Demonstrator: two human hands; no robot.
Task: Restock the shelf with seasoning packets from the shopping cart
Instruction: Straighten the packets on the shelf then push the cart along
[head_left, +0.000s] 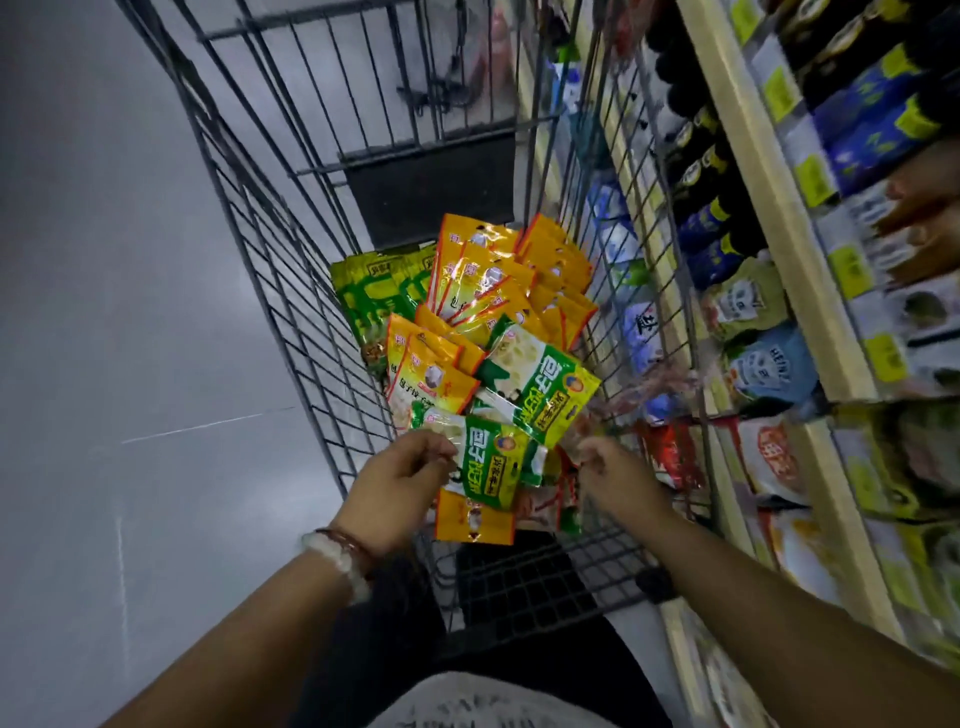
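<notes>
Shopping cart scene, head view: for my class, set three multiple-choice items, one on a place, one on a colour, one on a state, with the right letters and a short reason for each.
1. Where does the shelf stand relative to the shopping cart?
A. on its right
B. on its left
C. behind the person

2. What colours is the packet pinched by the left hand?
A. blue and black
B. green and white
C. plain red

3. What is the state of the right hand?
A. flat on the floor
B. resting on the shelf
C. fingers curled at the packets in the cart

Answers: 1 A, the shelf runs along the cart's right side. 2 B, green print with white shows. 3 C, the fingers bend over the pile.
</notes>
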